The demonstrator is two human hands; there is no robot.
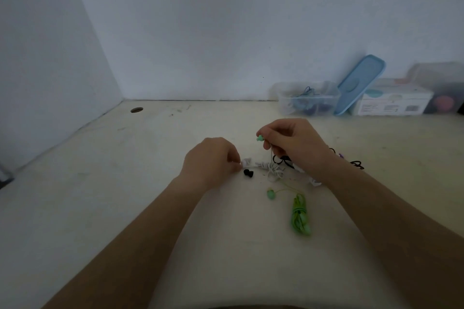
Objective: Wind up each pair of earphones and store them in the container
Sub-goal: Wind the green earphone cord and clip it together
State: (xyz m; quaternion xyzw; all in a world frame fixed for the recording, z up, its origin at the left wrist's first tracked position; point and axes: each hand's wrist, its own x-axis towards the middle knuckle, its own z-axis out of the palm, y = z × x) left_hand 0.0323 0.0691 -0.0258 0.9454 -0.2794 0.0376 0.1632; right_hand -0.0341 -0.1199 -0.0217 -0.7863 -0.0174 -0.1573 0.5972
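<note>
Head view, one entry per item.

- Left hand (pixel 213 160): centre of frame, fingers curled, pinching one end of the white earphones (pixel 273 169).
- Right hand (pixel 293 143): just right of centre, raised, pinching a green earbud (pixel 260 137); its cord drops into the white tangle.
- Green bundle (pixel 300 216): lower right of centre, wound, lying on the desk (pixel 125 195).
- Black earbud (pixel 248 173): loose beside the left hand.
- Container (pixel 307 100): upper right, open, well apart from the hands, with cords already inside.

Hazard, as judged: the white, green and black cords cross at centre. Pulling the hands apart may tighten the knot or drag the green bundle loose.
</note>
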